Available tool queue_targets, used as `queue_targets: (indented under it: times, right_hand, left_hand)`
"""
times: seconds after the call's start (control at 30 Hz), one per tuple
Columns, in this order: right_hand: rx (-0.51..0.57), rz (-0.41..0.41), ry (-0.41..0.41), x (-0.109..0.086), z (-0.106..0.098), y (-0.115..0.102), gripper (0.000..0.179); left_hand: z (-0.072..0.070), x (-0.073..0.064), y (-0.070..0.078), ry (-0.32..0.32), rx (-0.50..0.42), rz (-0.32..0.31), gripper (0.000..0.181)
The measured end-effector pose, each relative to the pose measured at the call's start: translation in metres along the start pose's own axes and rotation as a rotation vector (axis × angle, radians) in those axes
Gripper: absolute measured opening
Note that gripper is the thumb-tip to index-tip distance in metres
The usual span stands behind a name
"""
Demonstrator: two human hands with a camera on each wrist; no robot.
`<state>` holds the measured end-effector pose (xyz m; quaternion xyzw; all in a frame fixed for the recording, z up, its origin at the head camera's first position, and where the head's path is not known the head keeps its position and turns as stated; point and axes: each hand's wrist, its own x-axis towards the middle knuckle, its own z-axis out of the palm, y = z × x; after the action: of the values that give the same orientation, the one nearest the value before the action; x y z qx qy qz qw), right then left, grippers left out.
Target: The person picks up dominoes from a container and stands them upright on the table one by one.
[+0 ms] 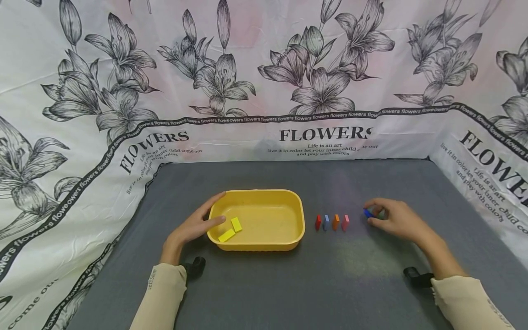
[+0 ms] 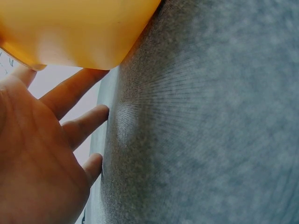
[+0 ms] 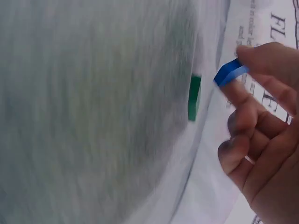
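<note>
My right hand (image 1: 393, 220) pinches a small blue block (image 3: 229, 72) between thumb and forefinger, to the right of the row of blocks. A green block (image 3: 194, 98) stands on the table close by, mostly hidden behind this hand in the head view. At the left end of a yellow plastic tray (image 1: 264, 245), my left hand (image 1: 194, 224) rests with spread, fairly straight fingers. Its thumb reaches over the rim while the other fingers stay outside, with fingertips at the wall. Two yellow blocks (image 1: 231, 230) lie inside the tray near that thumb.
Between tray and right hand, a red block (image 1: 318, 222), a light blue block (image 1: 326, 222), an orange block (image 1: 336, 222) and a pink block (image 1: 345, 222) stand upright in a row. Flower-printed cloth (image 1: 235, 142) borders the dark grey table (image 1: 288, 288) behind and at both sides.
</note>
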<state>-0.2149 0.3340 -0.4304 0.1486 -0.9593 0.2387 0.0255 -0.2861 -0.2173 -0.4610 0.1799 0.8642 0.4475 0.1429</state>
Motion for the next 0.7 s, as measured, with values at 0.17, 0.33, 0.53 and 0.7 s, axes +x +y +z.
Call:
queue_targets:
  times: [0.17,0.33,0.53,0.7]
  right_hand:
    - [0.187,-0.013,-0.015,0.001,0.012,-0.007,0.031]
    - [0.297,0.019,-0.059,0.001,0.018,-0.01,0.027]
    - [0.348,0.024,-0.095,0.002,0.019,-0.012,0.028]
    - [0.363,0.033,-0.113,0.003,0.018,-0.014,0.029]
  left_hand:
    - [0.0,0.0,0.0,0.003,-0.003,0.002,0.074]
    - [0.001,-0.001,0.002,0.003,-0.03,-0.004,0.074]
    - [0.001,-0.001,0.003,0.002,-0.032,-0.002,0.073]
    - [0.002,-0.001,0.002,0.001,-0.039,-0.002,0.073]
